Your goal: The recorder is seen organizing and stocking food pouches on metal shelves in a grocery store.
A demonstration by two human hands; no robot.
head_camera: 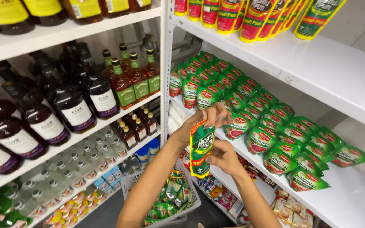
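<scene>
I hold a green pouch with a red and yellow top edge upright in front of the shelves, using both hands. My left hand pinches its top edge. My right hand grips its right side lower down. Just behind the pouch, a white shelf carries rows of several green and red sauce pouches. Directly below my hands stands a white wire basket with several green pouches inside.
Similar red and green pouches hang over the top shelf's edge. On the left rack are dark liquor bottles, amber bottles and clear small bottles. A white upright post divides the two racks. Snack packets fill the lowest right shelf.
</scene>
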